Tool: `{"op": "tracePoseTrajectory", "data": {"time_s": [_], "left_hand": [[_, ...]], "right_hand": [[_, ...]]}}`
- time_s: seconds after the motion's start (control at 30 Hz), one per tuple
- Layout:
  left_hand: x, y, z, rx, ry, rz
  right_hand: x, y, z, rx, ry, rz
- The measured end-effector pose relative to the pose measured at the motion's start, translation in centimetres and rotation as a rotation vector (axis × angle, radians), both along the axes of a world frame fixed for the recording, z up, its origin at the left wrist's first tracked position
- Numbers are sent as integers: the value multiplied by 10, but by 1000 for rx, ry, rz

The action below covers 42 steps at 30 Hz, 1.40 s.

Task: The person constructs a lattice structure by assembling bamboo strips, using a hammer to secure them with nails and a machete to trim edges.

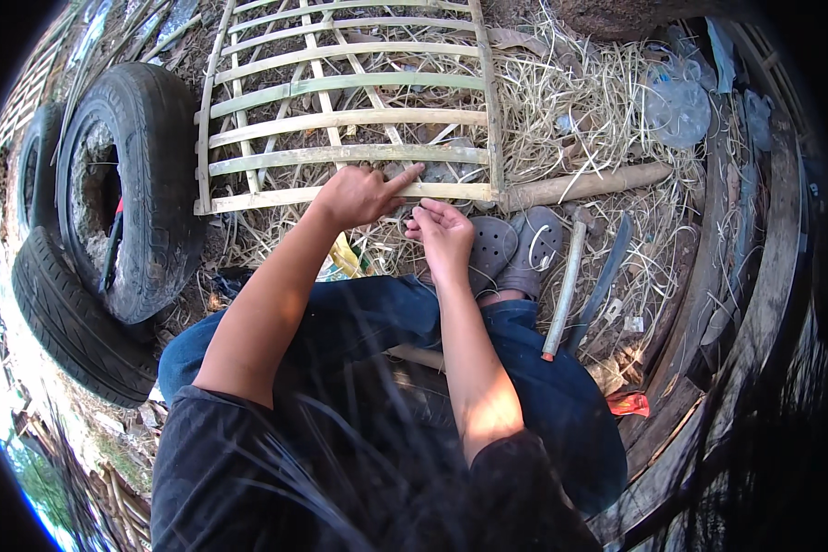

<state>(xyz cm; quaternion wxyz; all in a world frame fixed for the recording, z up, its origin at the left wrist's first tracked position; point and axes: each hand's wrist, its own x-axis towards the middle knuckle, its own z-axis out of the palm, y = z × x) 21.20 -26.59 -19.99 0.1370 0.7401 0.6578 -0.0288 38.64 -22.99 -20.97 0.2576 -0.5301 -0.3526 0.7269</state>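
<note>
A bamboo lattice panel (345, 118) of pale slats lies on the ground before me. My left hand (363, 195) is over its nearest slat, with the index finger stretched toward the right and the other fingers curled against the slat. Just below that slat is my right hand (443, 237), its thumb and fingertips pinched together. Whatever sits in that pinch is too small to make out. The two hands are close but apart. My feet in grey clogs (515, 248) stand beside the right hand.
Old tyres (161, 184) stand and lean at the left. Bamboo shavings (580, 110) litter the ground. Right of my feet lie a pale stick (566, 290) and a long dark blade (605, 281). A thick bamboo pole (589, 184) extends from the panel's near right corner. Wooden planks (754, 267) edge the right side.
</note>
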Motion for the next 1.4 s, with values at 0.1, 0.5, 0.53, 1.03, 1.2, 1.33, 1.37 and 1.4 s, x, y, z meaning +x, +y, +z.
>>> {"op": "tracePoseTrajectory", "data": {"time_s": [0.1,0.5,0.53,1.03,1.2,1.33,1.37,1.4], "left_hand": [[-7,-6,-6,1,-15,-17],[-4,-1,0,-86,71,-8],[-5,-4,0,-68,71,-10],[-3,5,-14,-90,-27,67],[-8,9,-19,7,-70,49],[-7,7,-19,-56,32,47],[-8,4,-16,-51,36,41],[-8,1,-15,-16,27,12]], "right_hand": [[38,3,45,19,1,84],[230,48,21,-139,-750,97],[232,50,19,-85,-799,121],[164,29,80,-37,-476,103],[154,12,74,-59,-332,66],[158,2,75,-171,-325,65],[160,1,76,-171,-315,76],[161,0,76,-166,-312,81]]}}
